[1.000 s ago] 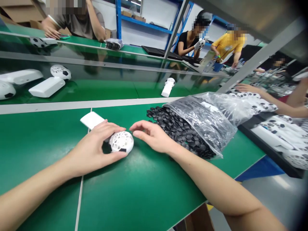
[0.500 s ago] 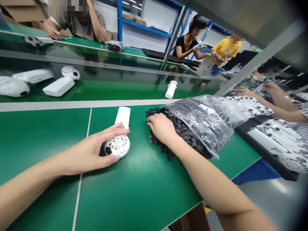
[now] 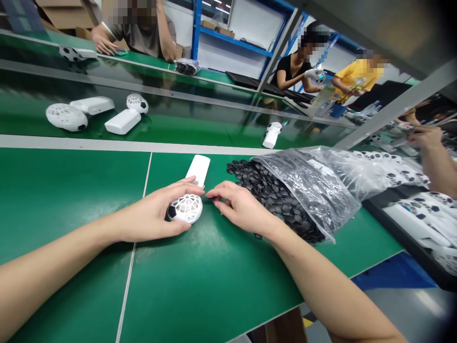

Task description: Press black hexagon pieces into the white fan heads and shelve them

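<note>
My left hand [image 3: 153,209] is closed around the round, latticed head of a white football-patterned handheld fan [image 3: 187,206], thumb on the near side and fingers on the far side. The fan lies on the green table, its flat white handle pointing away from me. One black patch shows on the head near my palm. Just right of it, my right hand [image 3: 243,202] pinches a small black piece [image 3: 211,198] at its fingertips, apart from the fan. Behind that hand, a heap of black pieces [image 3: 282,200] spills from an open clear plastic bag [image 3: 321,176].
More white fans [image 3: 123,121] lie on the dark green conveyor [image 3: 200,124] beyond the pale rail. On the right, a black tray [image 3: 378,205] holds several football-patterned parts. A slanted metal post [image 3: 385,105] rises there. Co-workers sit across the line and at the far right.
My right hand has left the heap of black pieces and moved left towards the fan, a black piece now between its fingertips. My left hand keeps its hold; the whole view has shifted slightly.
</note>
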The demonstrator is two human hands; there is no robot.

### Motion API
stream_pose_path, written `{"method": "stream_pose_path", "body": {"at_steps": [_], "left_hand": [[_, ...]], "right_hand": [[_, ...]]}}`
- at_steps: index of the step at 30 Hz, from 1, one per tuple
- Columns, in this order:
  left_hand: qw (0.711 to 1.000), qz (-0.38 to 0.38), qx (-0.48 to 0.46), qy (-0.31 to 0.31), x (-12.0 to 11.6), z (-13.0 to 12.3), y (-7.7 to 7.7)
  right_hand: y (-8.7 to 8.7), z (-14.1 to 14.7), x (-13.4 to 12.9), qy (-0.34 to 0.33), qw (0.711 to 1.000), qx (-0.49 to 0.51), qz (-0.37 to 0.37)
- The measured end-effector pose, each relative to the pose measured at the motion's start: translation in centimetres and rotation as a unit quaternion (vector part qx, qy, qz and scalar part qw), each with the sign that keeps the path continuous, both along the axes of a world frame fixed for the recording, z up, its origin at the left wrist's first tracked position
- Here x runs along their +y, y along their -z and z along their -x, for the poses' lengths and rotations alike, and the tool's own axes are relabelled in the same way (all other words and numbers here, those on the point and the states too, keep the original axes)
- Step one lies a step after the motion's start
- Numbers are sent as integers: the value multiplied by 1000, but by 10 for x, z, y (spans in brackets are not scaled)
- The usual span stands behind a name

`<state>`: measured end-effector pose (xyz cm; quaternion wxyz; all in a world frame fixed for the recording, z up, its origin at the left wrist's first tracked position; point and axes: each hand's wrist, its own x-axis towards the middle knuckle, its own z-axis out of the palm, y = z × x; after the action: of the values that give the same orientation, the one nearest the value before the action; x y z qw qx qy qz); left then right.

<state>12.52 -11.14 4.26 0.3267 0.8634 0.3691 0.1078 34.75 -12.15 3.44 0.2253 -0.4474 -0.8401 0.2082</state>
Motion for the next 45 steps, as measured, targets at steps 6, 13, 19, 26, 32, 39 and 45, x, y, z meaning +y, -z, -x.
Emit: {"method": "stream_pose_path", "body": {"at_steps": [6, 13, 19, 26, 32, 39, 45], "left_hand": [[1000, -8, -7, 4, -1, 0, 1], [1000, -8, -23, 0, -2, -1, 1], [999, -11, -32, 3, -3, -2, 0], [999, -18, -39, 5, -2, -4, 2], [999, -17, -48, 1, -4, -5, 1], [997, -20, -69, -6, -5, -6, 8], [997, -19, -80, -4, -5, -6, 8]], "right_hand": [[1, -3, -2, 9, 988, -19, -153], [-4, 3, -11, 19, 996, 12, -92], [-4, 7, -13, -27, 992, 91, -81], [-11, 7, -18, -38, 994, 105, 6], [-9, 9, -18, -6, 987, 156, 49], [-8, 16, -23, -9, 979, 176, 104], [-2, 25, -26, 5, 974, 200, 109]]}}
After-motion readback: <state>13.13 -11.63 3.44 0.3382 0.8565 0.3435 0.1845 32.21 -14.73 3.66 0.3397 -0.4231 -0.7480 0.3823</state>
